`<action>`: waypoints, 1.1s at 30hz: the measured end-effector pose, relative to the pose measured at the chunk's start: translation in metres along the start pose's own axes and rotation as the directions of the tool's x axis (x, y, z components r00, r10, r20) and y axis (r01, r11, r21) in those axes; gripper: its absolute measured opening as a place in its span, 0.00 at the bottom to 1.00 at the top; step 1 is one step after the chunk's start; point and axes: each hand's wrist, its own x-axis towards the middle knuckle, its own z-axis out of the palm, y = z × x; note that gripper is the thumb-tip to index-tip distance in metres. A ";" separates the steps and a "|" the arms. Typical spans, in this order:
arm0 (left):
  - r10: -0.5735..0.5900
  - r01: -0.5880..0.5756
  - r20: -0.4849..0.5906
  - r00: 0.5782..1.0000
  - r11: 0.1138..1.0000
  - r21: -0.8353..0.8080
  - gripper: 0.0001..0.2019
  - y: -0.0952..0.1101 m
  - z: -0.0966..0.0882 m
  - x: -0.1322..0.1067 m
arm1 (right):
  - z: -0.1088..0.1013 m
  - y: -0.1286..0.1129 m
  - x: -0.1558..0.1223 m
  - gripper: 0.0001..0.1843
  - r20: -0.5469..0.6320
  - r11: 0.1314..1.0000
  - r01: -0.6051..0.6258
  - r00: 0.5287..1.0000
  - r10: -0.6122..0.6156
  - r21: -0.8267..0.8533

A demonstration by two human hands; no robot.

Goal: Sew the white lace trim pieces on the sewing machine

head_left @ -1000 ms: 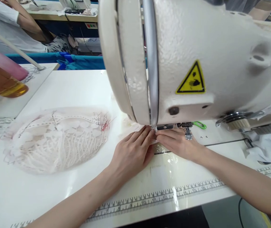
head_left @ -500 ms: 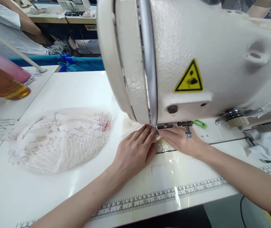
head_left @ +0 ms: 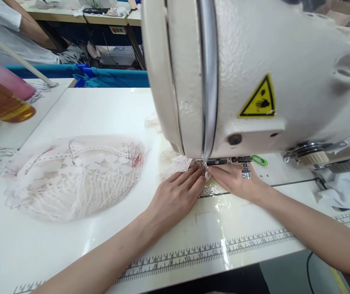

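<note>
A big cream sewing machine fills the upper right. Under its head lies a small piece of white lace. My left hand lies flat on the table with its fingers stretched out, their tips pressing the lace just left of the needle area. My right hand lies flat too, its fingers pointing left and meeting the left fingertips under the presser foot. The needle itself is hidden by the machine head.
A round pile of white lace pieces lies on the white table at the left. An amber and pink bottle hangs in at far left. A ruler strip runs along the front edge. Another person's arm shows at top left.
The view has shifted a little to the left. More of the lace piece now shows left of my left fingertips. Both hands stay pressed at the needle area.
</note>
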 end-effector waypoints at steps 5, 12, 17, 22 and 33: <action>-0.019 0.019 -0.003 1.000 1.000 0.017 0.12 -0.002 -0.003 -0.001 | 0.008 0.004 -0.006 0.10 -0.043 0.972 0.156 0.985 -0.166 -0.177; -0.049 0.049 0.004 0.999 0.998 0.045 0.12 -0.008 -0.004 0.001 | 0.024 0.005 -0.011 0.17 0.024 0.966 0.250 0.968 -0.249 -0.063; -0.066 0.065 0.013 0.998 0.996 0.059 0.11 -0.009 -0.004 0.000 | 0.021 -0.002 -0.010 0.16 -0.014 0.969 0.237 0.971 -0.239 -0.072; -0.067 0.066 0.013 0.998 0.995 0.068 0.09 -0.009 -0.002 -0.002 | 0.023 -0.002 -0.008 0.15 -0.030 0.974 0.227 0.973 -0.227 -0.011; -0.036 0.031 0.034 0.999 0.992 0.123 0.16 -0.008 -0.005 -0.001 | 0.027 -0.002 -0.009 0.15 0.000 0.982 0.188 0.982 -0.188 -0.008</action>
